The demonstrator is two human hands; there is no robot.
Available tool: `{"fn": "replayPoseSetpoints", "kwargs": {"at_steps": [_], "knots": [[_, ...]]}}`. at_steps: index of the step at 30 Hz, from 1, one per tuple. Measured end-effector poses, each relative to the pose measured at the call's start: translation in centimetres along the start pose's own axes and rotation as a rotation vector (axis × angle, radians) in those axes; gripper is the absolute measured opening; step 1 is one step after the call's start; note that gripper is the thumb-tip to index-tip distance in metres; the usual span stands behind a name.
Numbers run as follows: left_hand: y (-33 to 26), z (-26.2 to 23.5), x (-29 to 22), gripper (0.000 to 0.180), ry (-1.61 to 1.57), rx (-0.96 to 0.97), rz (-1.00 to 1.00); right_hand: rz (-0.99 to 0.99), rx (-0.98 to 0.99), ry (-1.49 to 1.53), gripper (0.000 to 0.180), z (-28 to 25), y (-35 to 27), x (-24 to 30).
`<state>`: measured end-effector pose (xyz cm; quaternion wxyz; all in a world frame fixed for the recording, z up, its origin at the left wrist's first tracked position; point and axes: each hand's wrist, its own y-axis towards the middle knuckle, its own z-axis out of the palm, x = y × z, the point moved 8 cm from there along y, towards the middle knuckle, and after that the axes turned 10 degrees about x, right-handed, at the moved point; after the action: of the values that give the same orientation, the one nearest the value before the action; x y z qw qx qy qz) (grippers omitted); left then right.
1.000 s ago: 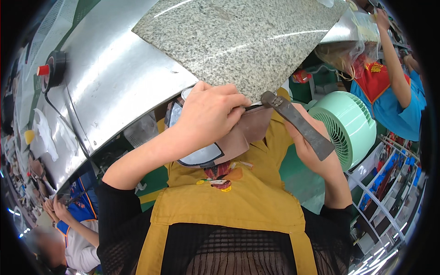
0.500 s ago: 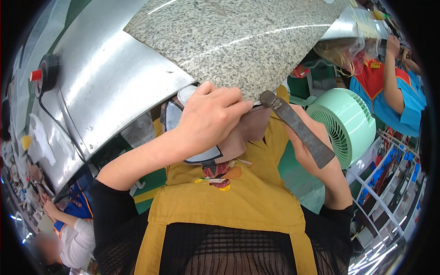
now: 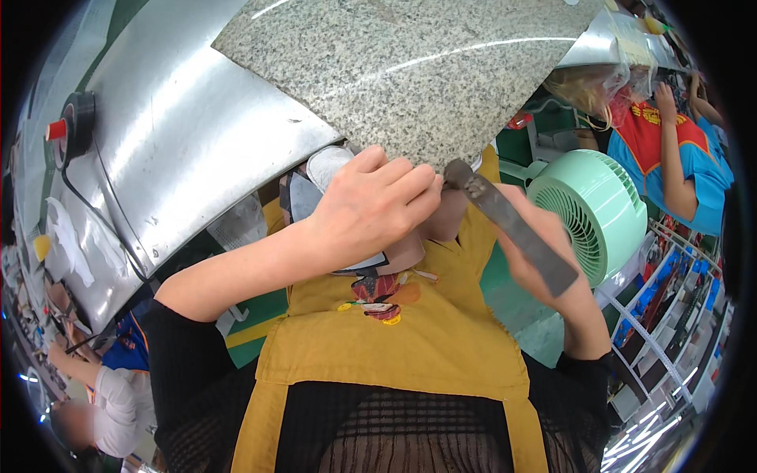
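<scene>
Head view: the left hand [image 3: 382,201], fingers folded over, pinches the upper edge of a pinkish-brown piece [image 3: 446,217] at the near corner of a speckled stone slab [image 3: 426,71]; its thumb is hidden. The piece hangs below that grip, before the mustard apron [image 3: 394,339], with pale grey patches showing left of the wrist. The right hand [image 3: 540,225] is closed around a dark metal hammer [image 3: 516,229], most of its fingers out of sight; the hammer's rounded end sits just beside the left fingertips.

At upper right, a clear plastic bag [image 3: 582,91] holds pale contents too blurred to name; a wire rack [image 3: 651,348] carries blue and red items. The slab lies on a shiny metal table [image 3: 197,118], where a black box with a red button [image 3: 76,130] stands. A mint-green fan [image 3: 595,213] is beside the right hand. Two co-workers appear, one at each side.
</scene>
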<state>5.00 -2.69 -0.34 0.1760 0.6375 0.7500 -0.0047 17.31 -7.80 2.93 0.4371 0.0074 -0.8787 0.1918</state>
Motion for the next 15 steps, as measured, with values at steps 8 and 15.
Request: {"fn": "replayPoseSetpoints", "kwargs": {"at_steps": [8, 15], "knots": [[-0.1, 0.0, 0.3, 0.031, -0.015, -0.028, -0.029, -0.018, -0.011, -0.119, 0.020, -0.1, -0.5, 0.7], [-0.5, 0.4, 1.3, 0.025, -0.138, -0.049, -0.074, 0.116, 0.058, 0.101, 0.020, 0.8, 0.4, -0.4]]}}
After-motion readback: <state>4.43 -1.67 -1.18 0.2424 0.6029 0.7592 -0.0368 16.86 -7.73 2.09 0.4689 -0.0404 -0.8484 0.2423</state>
